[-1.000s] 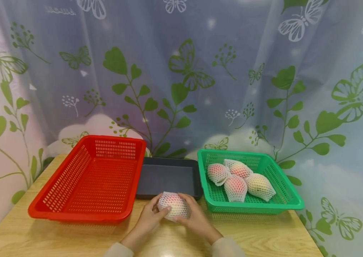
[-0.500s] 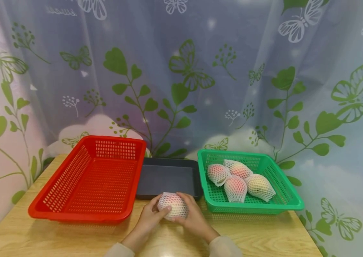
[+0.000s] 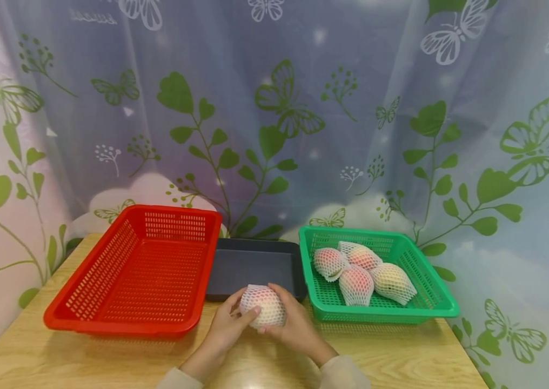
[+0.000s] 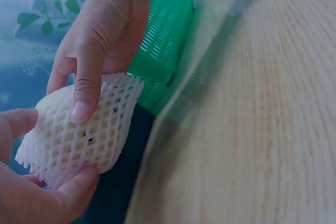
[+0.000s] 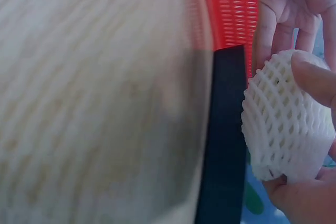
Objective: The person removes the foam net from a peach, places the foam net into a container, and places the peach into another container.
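Between my two hands is a round pinkish-yellow fruit (image 3: 268,309) in a white foam net. My left hand (image 3: 226,324) grips it from the left, thumb across the net's near side. On the other side my right hand (image 3: 299,329) holds it, fingers over the far top and thumb low in front. The wrapped fruit hangs just before the dark tray (image 3: 257,266), overlapping its front edge. In the left wrist view the net (image 4: 79,140) bulges between both hands' fingers. From the right wrist, its mesh (image 5: 283,114) shows closely, with a thumb on top.
On the left stands a red plastic basket (image 3: 153,281) with nothing in it. A green basket (image 3: 381,312) on the right holds several net-wrapped fruits (image 3: 356,282). Everything stands on a wooden table (image 3: 391,351), backed by a curtain (image 3: 235,178) printed with butterflies and leaves.
The fruit has risen slightly and turned in my hands, so more of its pale side faces me. Both hands stay on it; baskets and tray have not moved.
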The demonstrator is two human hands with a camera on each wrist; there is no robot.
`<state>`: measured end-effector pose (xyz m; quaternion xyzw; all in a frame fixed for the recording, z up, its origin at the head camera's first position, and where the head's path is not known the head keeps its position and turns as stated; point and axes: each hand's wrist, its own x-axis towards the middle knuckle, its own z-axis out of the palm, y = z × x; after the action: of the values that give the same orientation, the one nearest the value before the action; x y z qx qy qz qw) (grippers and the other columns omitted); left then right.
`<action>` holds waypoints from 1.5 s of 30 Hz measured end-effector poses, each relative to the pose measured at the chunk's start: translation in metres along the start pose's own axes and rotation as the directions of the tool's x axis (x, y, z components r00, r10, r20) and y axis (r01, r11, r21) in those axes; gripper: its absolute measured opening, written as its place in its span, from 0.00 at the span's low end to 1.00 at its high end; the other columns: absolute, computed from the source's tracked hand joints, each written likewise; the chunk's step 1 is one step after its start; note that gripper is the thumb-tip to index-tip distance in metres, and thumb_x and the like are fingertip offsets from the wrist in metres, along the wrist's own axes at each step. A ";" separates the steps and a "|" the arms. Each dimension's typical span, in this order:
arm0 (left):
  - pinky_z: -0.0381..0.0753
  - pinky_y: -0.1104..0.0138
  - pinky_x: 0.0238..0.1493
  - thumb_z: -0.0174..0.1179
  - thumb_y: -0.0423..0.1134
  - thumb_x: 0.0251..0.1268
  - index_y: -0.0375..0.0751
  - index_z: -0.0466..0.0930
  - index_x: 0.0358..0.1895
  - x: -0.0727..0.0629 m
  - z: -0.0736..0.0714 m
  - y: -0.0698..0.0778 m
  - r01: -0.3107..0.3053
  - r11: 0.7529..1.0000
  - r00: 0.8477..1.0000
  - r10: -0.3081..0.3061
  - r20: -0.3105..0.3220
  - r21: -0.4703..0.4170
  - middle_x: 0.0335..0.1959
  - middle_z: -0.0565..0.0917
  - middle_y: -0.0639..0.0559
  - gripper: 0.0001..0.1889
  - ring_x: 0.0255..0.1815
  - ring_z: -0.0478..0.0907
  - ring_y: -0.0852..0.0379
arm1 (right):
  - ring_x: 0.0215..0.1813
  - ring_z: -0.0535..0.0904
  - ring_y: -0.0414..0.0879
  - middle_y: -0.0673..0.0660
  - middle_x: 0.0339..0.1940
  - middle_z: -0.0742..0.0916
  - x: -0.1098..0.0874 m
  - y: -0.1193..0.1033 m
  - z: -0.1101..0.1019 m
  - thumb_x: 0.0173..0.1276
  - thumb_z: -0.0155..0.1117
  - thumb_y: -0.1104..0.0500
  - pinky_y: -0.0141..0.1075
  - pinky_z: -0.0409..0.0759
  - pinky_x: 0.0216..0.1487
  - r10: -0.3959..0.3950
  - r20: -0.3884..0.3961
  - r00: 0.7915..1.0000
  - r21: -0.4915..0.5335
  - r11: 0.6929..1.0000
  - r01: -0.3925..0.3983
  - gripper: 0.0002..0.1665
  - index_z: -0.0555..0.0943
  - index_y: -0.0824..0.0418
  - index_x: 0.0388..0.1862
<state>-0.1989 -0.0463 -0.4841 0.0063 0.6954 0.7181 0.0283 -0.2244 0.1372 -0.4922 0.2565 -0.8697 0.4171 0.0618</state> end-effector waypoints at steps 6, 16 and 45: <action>0.81 0.62 0.49 0.64 0.37 0.63 0.34 0.60 0.71 -0.007 -0.001 0.021 -0.050 0.997 0.998 0.051 0.021 -0.050 0.63 0.69 0.31 0.34 0.57 0.74 0.39 | 0.62 0.73 0.52 0.56 0.65 0.75 0.004 -0.013 -0.013 0.46 0.80 0.54 0.49 0.76 0.58 -0.049 -0.060 0.997 0.030 0.998 0.051 0.52 0.66 0.52 0.70; 0.78 0.63 0.56 0.63 0.37 0.63 0.40 0.67 0.68 -0.015 -0.015 0.051 -0.144 0.989 0.987 0.145 0.076 -0.020 0.64 0.72 0.38 0.30 0.62 0.72 0.43 | 0.63 0.71 0.51 0.53 0.69 0.71 0.009 -0.029 -0.035 0.49 0.79 0.61 0.42 0.77 0.54 -0.004 -0.018 1.000 0.242 0.970 0.009 0.51 0.63 0.49 0.71; 0.81 0.69 0.50 0.66 0.26 0.55 0.24 0.71 0.60 -0.012 -0.031 0.056 -0.327 0.944 0.929 0.312 0.200 0.047 0.55 0.77 0.30 0.27 0.54 0.77 0.45 | 0.59 0.74 0.46 0.60 0.67 0.72 0.006 -0.025 -0.047 0.53 0.75 0.65 0.37 0.80 0.51 -0.116 0.104 0.988 0.452 0.890 0.057 0.47 0.65 0.52 0.72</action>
<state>-0.1903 -0.0800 -0.4290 0.1890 0.7072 0.6808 -0.0232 -0.2220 0.1571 -0.4425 0.3288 -0.7401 0.5855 -0.0361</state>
